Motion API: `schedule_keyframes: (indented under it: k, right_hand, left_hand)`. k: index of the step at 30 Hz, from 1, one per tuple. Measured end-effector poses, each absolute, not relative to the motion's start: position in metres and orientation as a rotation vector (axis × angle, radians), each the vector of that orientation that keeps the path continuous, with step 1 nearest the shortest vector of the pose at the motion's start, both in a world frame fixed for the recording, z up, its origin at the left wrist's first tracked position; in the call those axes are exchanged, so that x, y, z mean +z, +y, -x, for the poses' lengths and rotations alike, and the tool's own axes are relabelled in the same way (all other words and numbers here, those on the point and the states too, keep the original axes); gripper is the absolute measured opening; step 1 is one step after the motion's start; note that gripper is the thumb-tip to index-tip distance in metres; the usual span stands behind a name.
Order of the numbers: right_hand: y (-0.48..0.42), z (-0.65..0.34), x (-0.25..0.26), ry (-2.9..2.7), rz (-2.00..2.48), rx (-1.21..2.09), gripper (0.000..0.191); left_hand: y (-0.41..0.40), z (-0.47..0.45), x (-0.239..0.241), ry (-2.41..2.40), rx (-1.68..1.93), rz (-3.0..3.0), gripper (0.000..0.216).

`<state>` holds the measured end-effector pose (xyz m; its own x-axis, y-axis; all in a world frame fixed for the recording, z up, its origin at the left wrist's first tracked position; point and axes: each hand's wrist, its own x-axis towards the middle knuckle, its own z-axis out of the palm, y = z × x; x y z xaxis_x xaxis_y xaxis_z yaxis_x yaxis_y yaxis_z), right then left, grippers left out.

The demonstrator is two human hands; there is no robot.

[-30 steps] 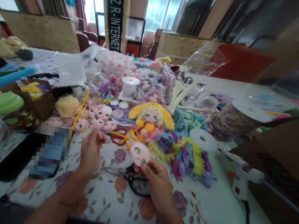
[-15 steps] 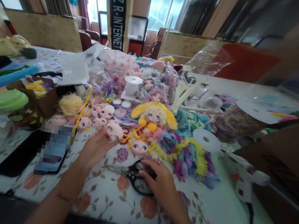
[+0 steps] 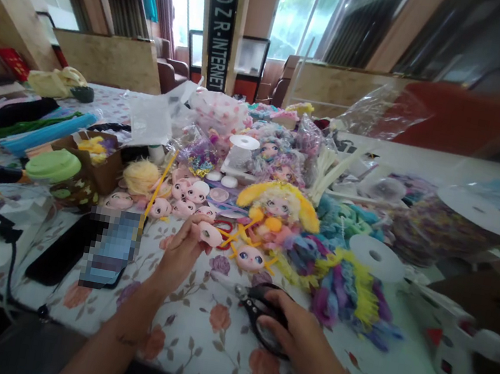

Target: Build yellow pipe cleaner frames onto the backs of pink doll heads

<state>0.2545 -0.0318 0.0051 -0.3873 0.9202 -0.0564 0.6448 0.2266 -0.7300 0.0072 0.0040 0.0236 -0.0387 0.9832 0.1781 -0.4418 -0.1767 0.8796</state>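
Pinched in the fingers of my left hand (image 3: pixel 180 255) is a pale doll face (image 3: pixel 211 235), tilted so that one eye shows. Fingers of my right hand (image 3: pixel 296 324) curl over the black handles of a pair of scissors (image 3: pixel 253 305). The scissor blades point left, low over the flowered cloth (image 3: pixel 187 324). Just beyond lies another doll face (image 3: pixel 250 258) with blue eyes and yellow strips around it. A finished doll (image 3: pixel 275 207) with yellow hair and long yellow ears sits behind that. More loose doll faces (image 3: pixel 183 207) are grouped beyond my left hand.
Left stand two phones, a green-lidded cup (image 3: pixel 54 165) and a small brown box (image 3: pixel 99 164). Colourful yarn (image 3: pixel 334 285), a white spool (image 3: pixel 375 257) and a glue gun (image 3: pixel 459 343) lie right. Plastic bags and more dolls pile up at the back.
The view has swung left, so everything sits further right. The doll face in my left hand has turned and tilted. My right hand and the scissors have shifted slightly right.
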Motion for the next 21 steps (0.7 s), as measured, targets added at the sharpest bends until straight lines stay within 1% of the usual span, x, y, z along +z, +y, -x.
schedule_keyframes:
  k: [4,7,9,13,17,21]
  right_hand:
    - [-0.034,-0.266,-0.004,-1.7,1.414,1.068,0.031]
    - [-0.037,-0.261,-0.002,-1.662,1.448,0.999,0.034]
    - [-0.039,-0.253,0.002,-1.79,1.516,0.841,0.03]
    - [-0.039,-0.238,0.006,-2.043,1.522,0.484,0.01]
    - [-0.035,-0.23,0.0,-2.142,1.465,0.103,0.015]
    - [-0.032,-0.227,-0.004,-2.159,1.435,-0.108,0.015]
  left_hand:
    - [0.0,-0.008,0.02,0.974,1.493,-1.096,0.034]
    - [-0.002,-0.009,0.019,1.062,1.458,-1.155,0.036]
    - [-0.003,-0.01,0.019,1.09,1.442,-1.178,0.036]
    - [-0.004,-0.01,0.02,1.127,1.423,-1.256,0.032]
    - [-0.006,-0.01,0.02,1.125,1.427,-1.329,0.03]
    - [-0.008,-0.011,0.02,1.116,1.395,-1.344,0.031]
